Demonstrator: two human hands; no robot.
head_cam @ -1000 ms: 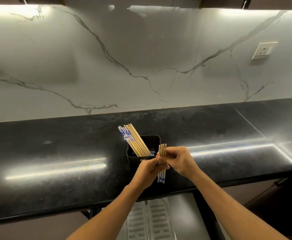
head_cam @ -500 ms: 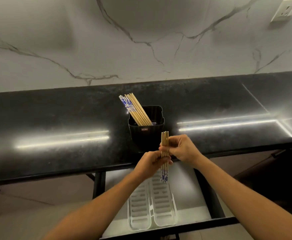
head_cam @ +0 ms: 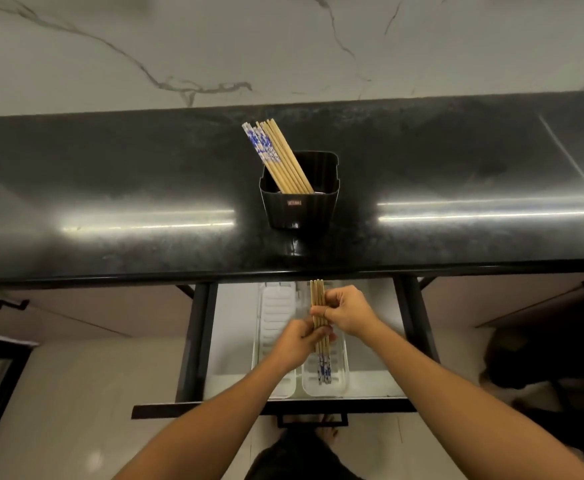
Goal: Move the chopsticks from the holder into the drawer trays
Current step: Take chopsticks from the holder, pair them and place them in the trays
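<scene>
Both hands grasp one small bundle of chopsticks [head_cam: 318, 296]: the left hand [head_cam: 297, 342] curls its fingers round the middle, and the right hand [head_cam: 348, 313] pinches it just farther up. The bundle hangs over the right tray [head_cam: 341, 385] in the open drawer [head_cam: 235, 323], seemingly not yet laid down. A larger bunch [head_cam: 280, 157] leans in the holder [head_cam: 301, 211] on the tabletop [head_cam: 110, 188], so most of the task is left.
</scene>
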